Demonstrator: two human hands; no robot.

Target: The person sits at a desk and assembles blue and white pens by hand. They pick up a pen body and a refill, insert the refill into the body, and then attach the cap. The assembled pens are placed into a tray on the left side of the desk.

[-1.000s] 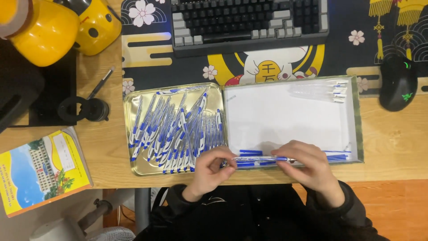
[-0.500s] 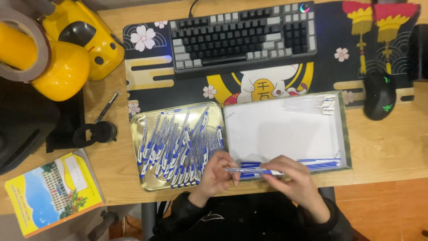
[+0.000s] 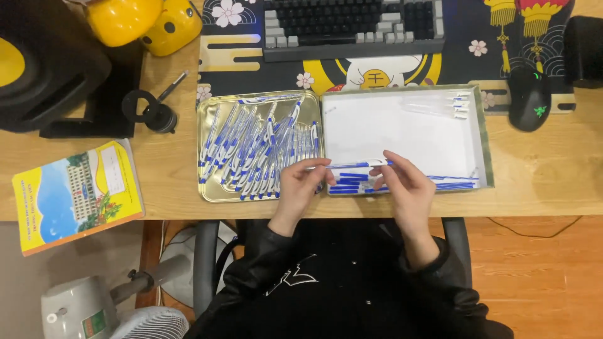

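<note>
Both hands, left hand [image 3: 300, 183] and right hand [image 3: 402, 182], pinch 1 blue-white pen [image 3: 352, 166] between them. Just beyond, white box [image 3: 480, 135] holds few pens; gold tray [image 3: 207, 191] left remains mostly full.

Evenly bright, warm indoor light from above. Soft glare on gold tray [image 3: 212, 188] and white box lid [image 3: 402, 129]. Short, weak shadows under hands. Sharp overall, slightly bent at edges.
</note>
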